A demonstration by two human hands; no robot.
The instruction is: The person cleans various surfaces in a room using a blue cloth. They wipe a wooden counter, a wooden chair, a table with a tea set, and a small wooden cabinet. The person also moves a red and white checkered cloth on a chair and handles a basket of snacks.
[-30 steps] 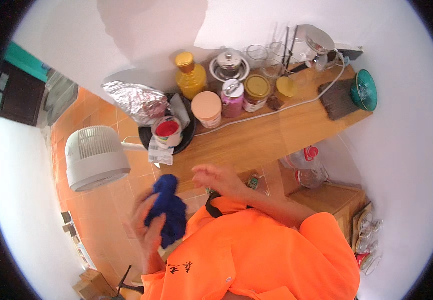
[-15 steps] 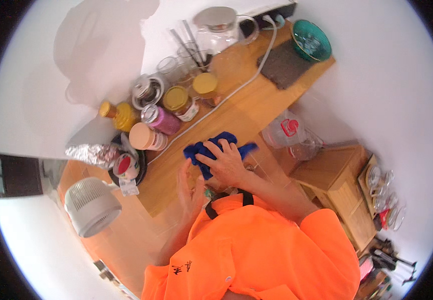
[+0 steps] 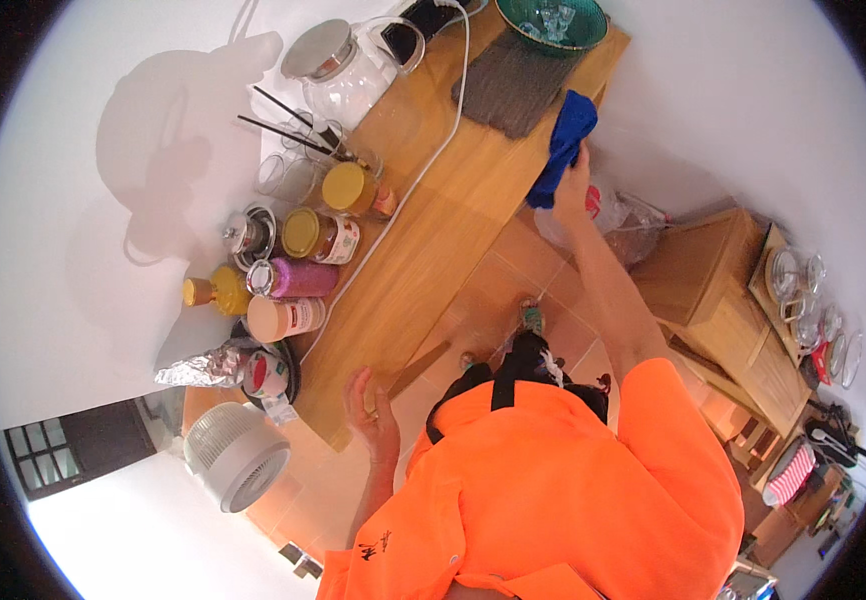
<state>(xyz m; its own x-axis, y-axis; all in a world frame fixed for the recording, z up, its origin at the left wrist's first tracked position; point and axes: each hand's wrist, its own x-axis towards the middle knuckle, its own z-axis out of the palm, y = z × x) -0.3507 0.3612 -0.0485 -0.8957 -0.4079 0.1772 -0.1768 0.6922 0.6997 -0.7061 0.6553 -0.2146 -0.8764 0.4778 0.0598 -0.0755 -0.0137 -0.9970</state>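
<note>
A dark blue cloth (image 3: 565, 140) is bunched in my right hand (image 3: 575, 192), at the right-hand edge of the wooden table (image 3: 453, 250). The cloth lies against the table's edge, just below a dark grey mat (image 3: 513, 85). My right arm is stretched far out, with the fingers partly hidden behind the cloth. Near the table's front left corner, my left hand (image 3: 373, 418) is raised with loosely bent fingers apart and nothing in it.
Along the wall stand a glass pitcher (image 3: 338, 85), glasses, several jars (image 3: 301, 235) and a yellow bottle (image 3: 221, 290). A white cable (image 3: 393, 220) runs along the table. On the mat sits a green bowl (image 3: 558, 35). A white fan (image 3: 236, 455) stands left, a wooden cabinet (image 3: 723, 290) right.
My right hand has carried the blue cloth from the table's front middle to its far right edge. My left hand has drawn back from beside the cloth, and the view has shifted.
</note>
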